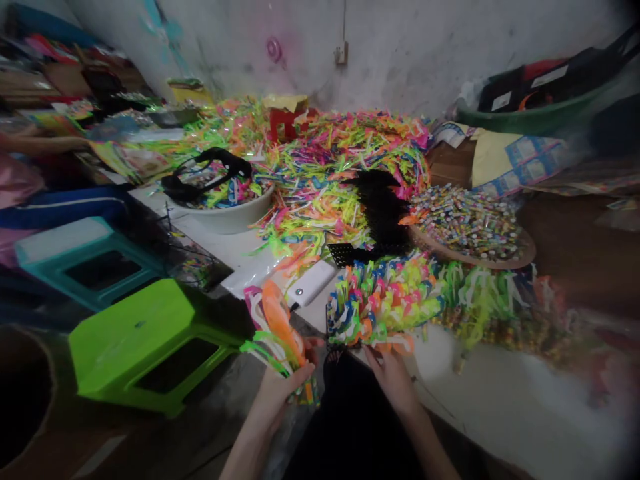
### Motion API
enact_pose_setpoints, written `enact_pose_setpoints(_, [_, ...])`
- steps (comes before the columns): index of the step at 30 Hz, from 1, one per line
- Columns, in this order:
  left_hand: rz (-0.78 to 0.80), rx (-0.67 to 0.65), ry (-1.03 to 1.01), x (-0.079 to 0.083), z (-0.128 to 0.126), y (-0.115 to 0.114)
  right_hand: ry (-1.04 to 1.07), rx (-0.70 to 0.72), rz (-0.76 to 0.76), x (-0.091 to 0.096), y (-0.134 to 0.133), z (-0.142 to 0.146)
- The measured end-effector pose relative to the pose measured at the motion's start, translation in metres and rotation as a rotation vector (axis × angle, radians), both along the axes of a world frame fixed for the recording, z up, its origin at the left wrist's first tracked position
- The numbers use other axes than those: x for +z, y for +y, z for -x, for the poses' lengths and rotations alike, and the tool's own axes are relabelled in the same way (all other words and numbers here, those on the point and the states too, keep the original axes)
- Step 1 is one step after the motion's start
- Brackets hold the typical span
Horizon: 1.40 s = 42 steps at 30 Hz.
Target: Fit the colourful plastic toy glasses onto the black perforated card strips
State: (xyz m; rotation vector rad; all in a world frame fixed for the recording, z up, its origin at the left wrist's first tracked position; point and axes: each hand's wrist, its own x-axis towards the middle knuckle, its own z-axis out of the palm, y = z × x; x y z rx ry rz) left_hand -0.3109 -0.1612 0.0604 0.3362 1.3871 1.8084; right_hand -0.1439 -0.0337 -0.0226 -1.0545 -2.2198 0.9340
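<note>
My left hand [283, 390] is closed round a bunch of neon plastic pieces [275, 323], orange, pink and green, held upright near the table's front edge. My right hand [393, 377] reaches to the underside of a black grid rack [383, 303] packed with colourful plastic pieces; its fingers pinch at an orange piece on the rack's lower edge. A stack of black grids [380, 210] lies behind the rack.
A huge heap of neon plastic strips [320, 167] covers the table. A white basin [225, 210] sits at left, a round tray of small coloured bits [470, 227] at right. Green stool [137, 343] and teal stool [85, 260] stand left. Another person's arm [45, 143] shows far left.
</note>
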Motion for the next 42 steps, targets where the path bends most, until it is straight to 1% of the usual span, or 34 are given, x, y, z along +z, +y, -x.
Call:
enact_pose_setpoints(3, [-0.021, 0.001, -0.006, 0.0, -0.003, 0.001, -0.058, 0.031, -0.053, -0.005, 0.003, 0.003])
enact_pose_setpoints(6, [0.002, 0.036, -0.001, -0.002, -0.005, 0.0, -0.064, 0.059, -0.152, -0.008, 0.007, 0.006])
enact_pose_setpoints(8, [0.016, 0.044, -0.012, -0.003, -0.005, -0.002, -0.066, 0.074, -0.19, -0.008, 0.008, 0.007])
enact_pose_setpoints(13, [0.021, -0.05, -0.035, -0.005, -0.003, -0.006, -0.212, 0.04, -0.234, -0.004, 0.007, 0.011])
enact_pose_setpoints(14, [0.024, -0.051, -0.025, -0.005, -0.004, -0.005, -0.234, 0.031, -0.24, -0.003, 0.007, 0.013])
enact_pose_setpoints(18, [0.071, 0.047, 0.022, -0.005, -0.015, -0.001, -0.245, 0.027, -0.239, 0.001, 0.007, 0.025])
enact_pose_setpoints(21, [0.095, 0.101, 0.021, -0.001, -0.028, 0.0, -0.225, -0.014, -0.206, 0.003, 0.007, 0.038])
enact_pose_setpoints(23, [0.103, 0.109, 0.01, 0.003, -0.035, -0.001, -0.138, -0.031, -0.185, 0.005, 0.003, 0.042])
enact_pose_setpoints(25, [0.094, 0.073, 0.025, 0.007, -0.04, -0.003, -0.015, -0.037, -0.153, 0.011, -0.008, 0.038])
enact_pose_setpoints(27, [0.085, 0.017, 0.066, 0.01, -0.044, -0.003, 0.097, -0.015, -0.062, 0.022, -0.024, 0.025])
enact_pose_setpoints(28, [0.086, -0.001, 0.084, 0.01, -0.046, -0.003, 0.143, 0.024, 0.014, 0.03, -0.033, 0.017])
enact_pose_setpoints(29, [0.09, -0.01, 0.098, 0.009, -0.048, -0.002, 0.182, 0.091, 0.11, 0.039, -0.041, 0.008])
enact_pose_setpoints(31, [0.101, -0.045, 0.114, 0.004, -0.051, 0.001, 0.223, 0.258, 0.295, 0.056, -0.055, -0.008])
enact_pose_setpoints(32, [0.108, -0.079, 0.123, 0.001, -0.052, 0.002, 0.227, 0.316, 0.353, 0.064, -0.06, -0.015])
enact_pose_setpoints(34, [0.117, -0.164, 0.154, -0.007, -0.055, 0.004, 0.221, 0.36, 0.393, 0.074, -0.065, -0.023])
enact_pose_setpoints(35, [0.122, -0.202, 0.169, -0.01, -0.056, 0.005, 0.216, 0.355, 0.39, 0.076, -0.065, -0.024])
enact_pose_setpoints(37, [0.131, -0.235, 0.199, -0.017, -0.057, 0.006, 0.207, 0.325, 0.374, 0.075, -0.066, -0.025])
enact_pose_setpoints(40, [0.14, -0.241, 0.216, -0.024, -0.059, 0.006, 0.215, 0.265, 0.356, 0.067, -0.068, -0.024])
enact_pose_setpoints(42, [0.14, -0.23, 0.204, -0.026, -0.06, 0.005, 0.24, 0.208, 0.398, 0.063, -0.068, -0.025])
